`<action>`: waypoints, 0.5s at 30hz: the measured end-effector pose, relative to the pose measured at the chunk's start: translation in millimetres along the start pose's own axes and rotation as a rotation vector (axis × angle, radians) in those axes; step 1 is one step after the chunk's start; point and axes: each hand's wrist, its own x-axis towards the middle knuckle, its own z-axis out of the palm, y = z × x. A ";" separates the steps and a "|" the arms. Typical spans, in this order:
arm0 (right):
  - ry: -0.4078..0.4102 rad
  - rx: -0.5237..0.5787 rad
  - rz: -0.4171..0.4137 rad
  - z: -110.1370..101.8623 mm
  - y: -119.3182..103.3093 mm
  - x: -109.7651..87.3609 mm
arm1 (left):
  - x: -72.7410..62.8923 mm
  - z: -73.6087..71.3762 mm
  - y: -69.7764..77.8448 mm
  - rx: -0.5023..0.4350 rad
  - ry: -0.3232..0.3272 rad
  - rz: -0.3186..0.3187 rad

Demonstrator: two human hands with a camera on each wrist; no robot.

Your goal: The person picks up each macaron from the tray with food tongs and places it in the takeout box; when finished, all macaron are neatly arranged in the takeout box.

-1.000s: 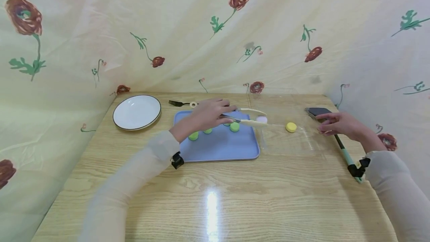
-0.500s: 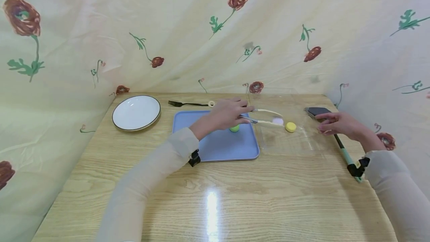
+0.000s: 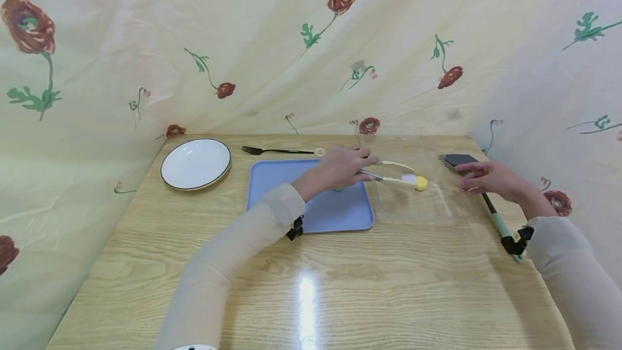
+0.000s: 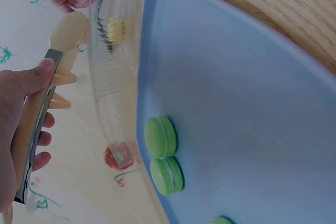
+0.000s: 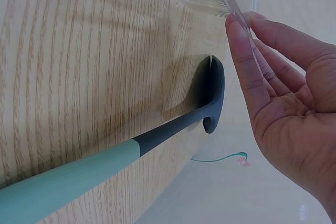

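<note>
My left hand [image 3: 346,167] grips a pair of tongs [image 3: 389,179] with cream-coloured tips. Between those tips sits a lilac macaron [image 3: 409,178], over the clear plastic box [image 3: 439,215]. A yellow macaron [image 3: 421,183] lies in the box, right beside the lilac one in the head view. My right hand [image 3: 492,181] pinches the box's edge between thumb and fingers, as the right wrist view shows. Left of the box is a blue tray [image 3: 335,217], partly hidden by my left arm. Several green macarons [image 4: 160,136] rest on it in the left wrist view.
A white, dark-rimmed plate [image 3: 195,163] stands at the back left. Behind the tray lies a black fork [image 3: 286,151] with a pale ring at its handle end. A spatula [image 5: 79,174] with a mint-green handle and black head lies under my right arm. Flowered cloth hangs behind the table.
My left hand has moved right, carrying the lilac macaron in the tongs from the tray's edge to the yellow macaron. My right hand has stayed at the box's edge.
</note>
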 end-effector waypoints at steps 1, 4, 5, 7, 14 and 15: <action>-0.001 -0.001 0.000 -0.2 0.2 0.0 | 1.9 1.6 0.6 0.001 -0.004 -0.002; -0.003 -0.008 -0.001 -0.4 -0.2 0.2 | 5.9 4.5 2.2 0.015 -0.015 -0.008; -0.004 -0.012 -0.002 -0.5 -0.2 0.3 | 6.8 5.1 2.5 0.017 -0.016 -0.009; -0.004 -0.018 -0.004 -0.6 -0.3 0.6 | 8.6 6.6 3.0 0.016 -0.016 -0.013; 0.003 -0.019 -0.002 -0.2 0.9 0.9 | 12.5 10.9 3.0 0.027 -0.025 -0.025; 0.004 -0.018 -0.001 0.0 0.8 0.8 | 13.0 11.3 2.8 0.029 -0.028 -0.026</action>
